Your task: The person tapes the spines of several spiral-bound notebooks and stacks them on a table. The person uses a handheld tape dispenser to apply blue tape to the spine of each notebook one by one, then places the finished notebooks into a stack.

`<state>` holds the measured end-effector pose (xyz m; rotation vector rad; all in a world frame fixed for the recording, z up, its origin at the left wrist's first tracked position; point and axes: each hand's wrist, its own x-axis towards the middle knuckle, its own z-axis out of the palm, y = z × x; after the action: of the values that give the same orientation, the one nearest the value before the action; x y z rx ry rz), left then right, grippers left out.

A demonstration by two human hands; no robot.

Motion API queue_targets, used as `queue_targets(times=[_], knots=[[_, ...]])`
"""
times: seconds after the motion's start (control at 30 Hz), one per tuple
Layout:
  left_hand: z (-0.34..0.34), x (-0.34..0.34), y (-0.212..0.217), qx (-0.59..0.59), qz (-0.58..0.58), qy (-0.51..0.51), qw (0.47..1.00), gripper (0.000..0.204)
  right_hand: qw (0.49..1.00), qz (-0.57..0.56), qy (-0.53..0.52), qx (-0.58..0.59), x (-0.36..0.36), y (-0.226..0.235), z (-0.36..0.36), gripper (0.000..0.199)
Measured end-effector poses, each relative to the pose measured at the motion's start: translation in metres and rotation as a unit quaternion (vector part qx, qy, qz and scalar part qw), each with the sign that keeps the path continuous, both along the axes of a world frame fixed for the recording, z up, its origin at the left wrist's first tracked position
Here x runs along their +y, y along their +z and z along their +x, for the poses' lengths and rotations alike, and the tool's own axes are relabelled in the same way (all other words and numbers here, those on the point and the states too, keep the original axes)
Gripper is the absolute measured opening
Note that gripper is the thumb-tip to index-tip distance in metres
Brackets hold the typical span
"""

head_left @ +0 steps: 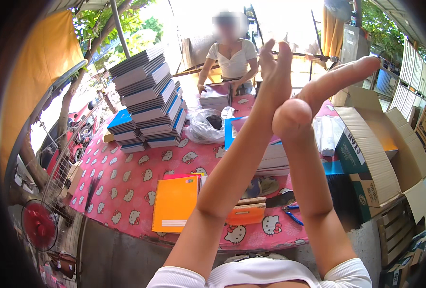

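Both hands' grip is empty, left hand (274, 72) and right hand (335, 81) raised with fingers spread above the orange notebook (175, 203) at lower centre, probably light, bendy, best pinched at its spine.

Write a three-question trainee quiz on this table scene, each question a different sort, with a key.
1. True or false: the left hand holds a notebook.
2. The orange notebook lies: A) on the patterned pink tablecloth, B) inside the cardboard box, C) on top of the tall notebook stack.
3. Fill in: the right hand is raised and holds ____.

Key: 1 false; 2 A; 3 nothing.
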<state>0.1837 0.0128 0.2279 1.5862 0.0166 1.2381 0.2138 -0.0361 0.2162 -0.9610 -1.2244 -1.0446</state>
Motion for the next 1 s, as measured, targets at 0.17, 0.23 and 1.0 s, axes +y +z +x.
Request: queue_targets(times=[0.17, 0.23, 1.0], knots=[[0.014, -0.041, -0.02, 0.025, -0.054, -0.246, 0.967, 0.039, 0.992, 0.089, -0.077, -0.045, -0.033, 0.058, 0.04, 0.08], [0.001, -0.036, -0.007, 0.054, -0.037, -0.257, 0.964, 0.045, 0.988, 0.116, -0.078, -0.067, -0.032, 0.069, 0.037, 0.081], [-0.046, -0.005, -0.109, 0.125, -0.423, -0.161, 0.883, 0.098, 0.99, 0.083, -0.084, -0.082, -0.002, 0.06, 0.014, 0.089]])
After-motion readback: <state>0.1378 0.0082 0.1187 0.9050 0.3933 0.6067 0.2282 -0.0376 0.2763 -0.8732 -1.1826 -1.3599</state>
